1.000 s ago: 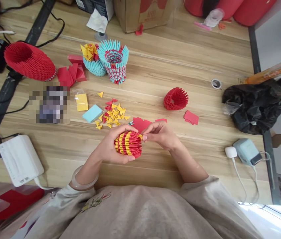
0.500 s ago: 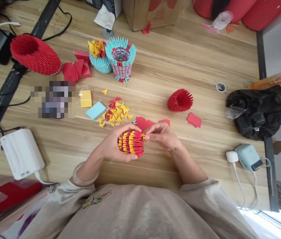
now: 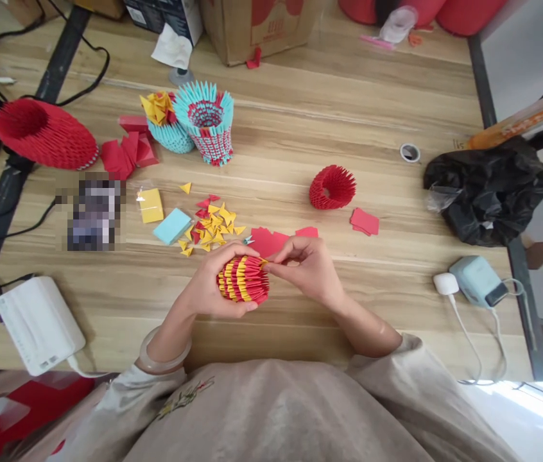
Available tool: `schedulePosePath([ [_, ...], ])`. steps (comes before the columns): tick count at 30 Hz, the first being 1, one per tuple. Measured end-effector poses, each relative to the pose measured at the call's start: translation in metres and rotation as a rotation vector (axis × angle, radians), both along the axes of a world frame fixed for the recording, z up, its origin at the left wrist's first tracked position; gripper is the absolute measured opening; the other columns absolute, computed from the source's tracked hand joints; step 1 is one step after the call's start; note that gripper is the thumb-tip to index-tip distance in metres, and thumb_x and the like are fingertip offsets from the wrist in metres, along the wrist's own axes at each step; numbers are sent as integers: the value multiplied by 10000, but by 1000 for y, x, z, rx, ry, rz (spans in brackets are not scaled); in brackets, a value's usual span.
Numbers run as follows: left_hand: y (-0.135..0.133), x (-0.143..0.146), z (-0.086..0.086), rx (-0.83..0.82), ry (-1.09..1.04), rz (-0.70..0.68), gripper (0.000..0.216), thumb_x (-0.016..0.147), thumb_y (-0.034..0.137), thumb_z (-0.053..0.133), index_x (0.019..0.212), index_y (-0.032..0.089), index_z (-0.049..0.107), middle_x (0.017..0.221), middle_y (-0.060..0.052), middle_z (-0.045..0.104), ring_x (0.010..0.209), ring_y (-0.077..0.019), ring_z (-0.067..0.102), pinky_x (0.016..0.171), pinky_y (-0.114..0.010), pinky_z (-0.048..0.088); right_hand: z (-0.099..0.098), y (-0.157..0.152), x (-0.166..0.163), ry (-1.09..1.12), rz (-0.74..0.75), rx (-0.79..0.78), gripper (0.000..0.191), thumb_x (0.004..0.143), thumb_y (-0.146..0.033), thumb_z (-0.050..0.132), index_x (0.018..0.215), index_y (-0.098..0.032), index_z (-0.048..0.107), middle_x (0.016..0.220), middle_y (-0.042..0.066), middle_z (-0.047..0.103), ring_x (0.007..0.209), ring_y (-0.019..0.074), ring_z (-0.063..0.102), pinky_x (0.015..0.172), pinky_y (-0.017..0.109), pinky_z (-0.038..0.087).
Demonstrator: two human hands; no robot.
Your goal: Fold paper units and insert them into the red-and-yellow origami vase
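Observation:
My left hand [image 3: 214, 282] is wrapped round a red-and-yellow striped vase of folded paper pieces [image 3: 243, 280], held on its side just above the table. At the vase's right-hand rim, my right hand [image 3: 307, 269] pinches a small yellow folded paper piece [image 3: 264, 262], its thumb and forefinger touching the edge. A loose pile of yellow paper triangles [image 3: 214, 224], with a few red ones among them, lies beyond my left hand. Red paper sheets [image 3: 267, 242] are spread on the table just past my fingers.
A red paper ring [image 3: 332, 187] and a small red paper stack [image 3: 364, 221] lie to the right. Blue-and-red [image 3: 211, 138] and long red paper vases [image 3: 47, 135] stand at the left. Farther right are a black plastic bag [image 3: 488, 192] and a charger [image 3: 476, 281].
The camera view has shifted, so table things sit farther left. My right fingers stay at the vase's rim, where the yellow piece now sits closer in against the edge.

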State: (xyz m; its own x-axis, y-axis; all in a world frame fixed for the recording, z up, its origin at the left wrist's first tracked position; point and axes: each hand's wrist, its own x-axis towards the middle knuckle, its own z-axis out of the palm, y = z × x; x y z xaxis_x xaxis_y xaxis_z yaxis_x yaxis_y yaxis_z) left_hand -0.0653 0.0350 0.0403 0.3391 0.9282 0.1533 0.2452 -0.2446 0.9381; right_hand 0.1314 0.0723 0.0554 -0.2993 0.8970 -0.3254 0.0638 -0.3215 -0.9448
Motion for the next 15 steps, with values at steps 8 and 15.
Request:
schedulePosePath([
  [8,0,3,-1,-11,26,9,566,552,353,786,1056,187,590,956,-59,636,828,-206,596,776,-329,473,-7,7,5,138,101,-102,343,478,-271,879,561,-145,571,565,3,673,537,119,647,518,222,504],
  [15,1,0,-4,-14,-44,9,602,553,452,791,1058,184,604,944,-68,641,824,-213,599,752,-327,469,-16,13,6,322,143,-235,313,480,-192,876,558,-136,579,612,17,725,573,120,690,563,211,554],
])
